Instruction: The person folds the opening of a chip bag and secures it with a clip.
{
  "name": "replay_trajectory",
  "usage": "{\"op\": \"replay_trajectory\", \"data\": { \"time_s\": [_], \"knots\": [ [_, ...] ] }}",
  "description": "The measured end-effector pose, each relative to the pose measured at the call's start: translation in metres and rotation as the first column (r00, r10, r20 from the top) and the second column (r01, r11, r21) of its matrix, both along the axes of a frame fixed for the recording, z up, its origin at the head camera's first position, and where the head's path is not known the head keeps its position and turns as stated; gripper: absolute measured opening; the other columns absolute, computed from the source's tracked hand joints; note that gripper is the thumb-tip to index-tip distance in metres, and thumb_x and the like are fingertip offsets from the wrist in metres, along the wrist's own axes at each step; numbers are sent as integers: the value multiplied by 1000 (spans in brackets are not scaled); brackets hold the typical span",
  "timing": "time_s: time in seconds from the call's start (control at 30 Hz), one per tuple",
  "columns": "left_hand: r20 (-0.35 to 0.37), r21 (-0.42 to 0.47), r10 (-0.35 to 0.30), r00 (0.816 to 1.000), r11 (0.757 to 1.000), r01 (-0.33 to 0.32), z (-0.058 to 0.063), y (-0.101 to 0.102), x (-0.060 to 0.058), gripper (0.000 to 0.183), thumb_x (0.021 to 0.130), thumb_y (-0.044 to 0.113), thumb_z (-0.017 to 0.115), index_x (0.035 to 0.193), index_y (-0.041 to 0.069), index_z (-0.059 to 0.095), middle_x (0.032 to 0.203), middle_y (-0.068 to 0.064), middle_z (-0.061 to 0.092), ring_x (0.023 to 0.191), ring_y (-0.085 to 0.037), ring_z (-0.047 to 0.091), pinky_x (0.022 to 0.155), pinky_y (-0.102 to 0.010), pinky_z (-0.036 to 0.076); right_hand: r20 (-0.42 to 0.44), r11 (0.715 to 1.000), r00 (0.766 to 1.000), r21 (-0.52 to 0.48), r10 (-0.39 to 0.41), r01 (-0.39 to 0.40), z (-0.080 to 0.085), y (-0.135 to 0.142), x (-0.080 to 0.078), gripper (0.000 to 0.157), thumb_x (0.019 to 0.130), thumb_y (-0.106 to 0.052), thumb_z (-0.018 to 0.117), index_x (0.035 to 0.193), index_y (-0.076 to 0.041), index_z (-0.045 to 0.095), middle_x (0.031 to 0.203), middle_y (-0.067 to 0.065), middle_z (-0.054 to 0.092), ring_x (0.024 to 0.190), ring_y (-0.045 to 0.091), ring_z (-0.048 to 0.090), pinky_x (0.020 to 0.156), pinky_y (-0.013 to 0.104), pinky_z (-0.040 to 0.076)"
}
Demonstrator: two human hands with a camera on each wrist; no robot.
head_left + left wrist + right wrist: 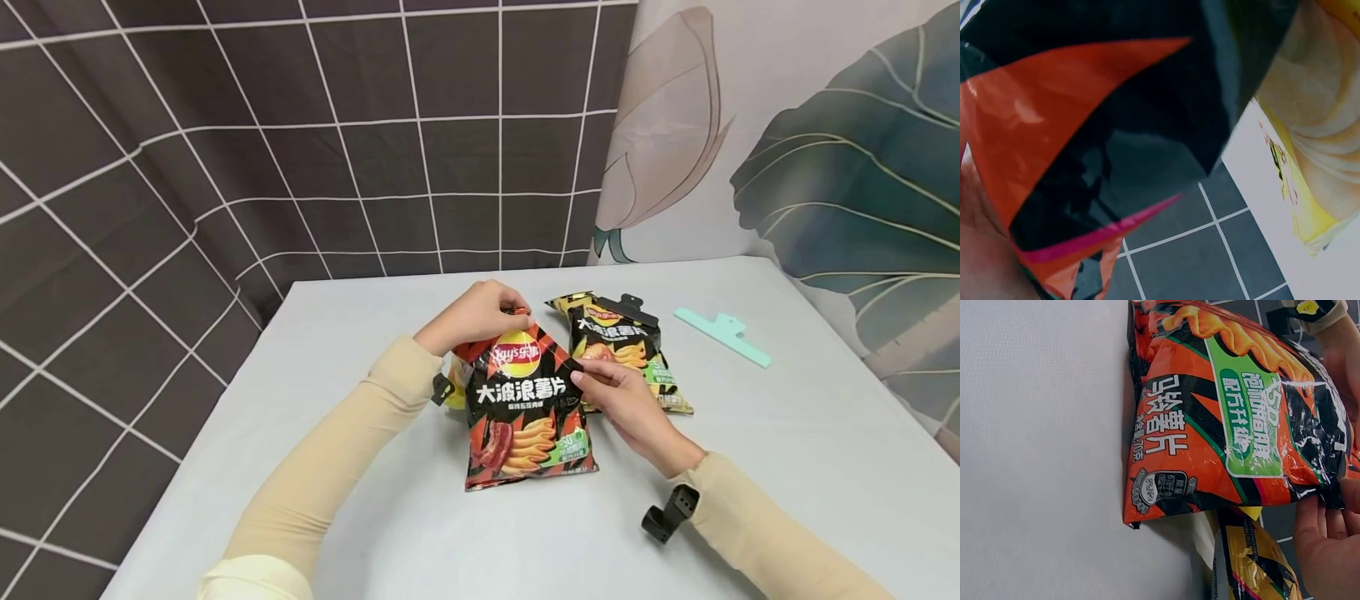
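A red and black Lay's potato chip bag (525,417) stands roughly upright, its bottom edge at or near the table. My left hand (480,310) pinches the top of this chip bag. At its right edge, my right hand (630,404) pinches the side between thumb and fingers. The right wrist view has the bag's lower front (1210,425) up close, with the right hand (1329,550) gripping its edge. In the left wrist view the bag's back (1116,156) fills much of the frame. Whether the top is open is hidden by the left hand.
A gold and black chip bag (611,350) lies behind on the right, with a black bag clip (628,310) across its top. Farther right lies a mint green bag clip (723,335). A yellow bag (1316,137) is behind the held one. The white table (405,533) meets curtain-like backdrops.
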State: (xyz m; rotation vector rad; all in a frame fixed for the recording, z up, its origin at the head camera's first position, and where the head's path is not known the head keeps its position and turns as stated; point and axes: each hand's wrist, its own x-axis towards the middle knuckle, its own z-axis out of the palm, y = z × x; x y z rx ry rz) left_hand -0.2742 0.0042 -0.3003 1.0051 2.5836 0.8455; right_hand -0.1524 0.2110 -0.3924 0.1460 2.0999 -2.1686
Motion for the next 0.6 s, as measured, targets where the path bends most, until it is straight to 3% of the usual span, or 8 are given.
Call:
{"op": "replay_trajectory", "data": {
  "time_s": [0.23, 0.47, 0.6],
  "knots": [
    [-2, -7, -5, 1000, 1000, 5, 0, 0, 1, 21, 91, 26, 65, 102, 11, 74, 91, -1, 72, 78, -12, 60, 74, -24, 48, 13, 999, 999, -17, -40, 40, -2, -1, 0, 37, 91, -12, 65, 125, 1, 60, 87, -9, 64, 70, 2, 55, 69, 17, 51],
    [-8, 17, 8, 1000, 1000, -8, -2, -1, 0, 19, 91, 25, 66, 102, 12, 74, 96, -2, 72, 84, -13, 61, 78, -27, 49, 9, 998, 998, 3, -63, 63, -5, -2, 0, 49, 91, -13, 65, 134, 6, 49, 103, -5, 60, 73, 2, 58, 71, 17, 52],
    [-3, 37, 18, 1000, 999, -18, -2, -3, 1, 17, 90, 25, 67, 100, 13, 75, 96, -1, 73, 85, -12, 62, 79, -27, 49, 7, 998, 998, -7, -65, 65, -7, -2, -1, 48, 91, -15, 66, 133, 2, 51, 108, -5, 60, 79, 3, 63, 75, 17, 53]
  ]
}}
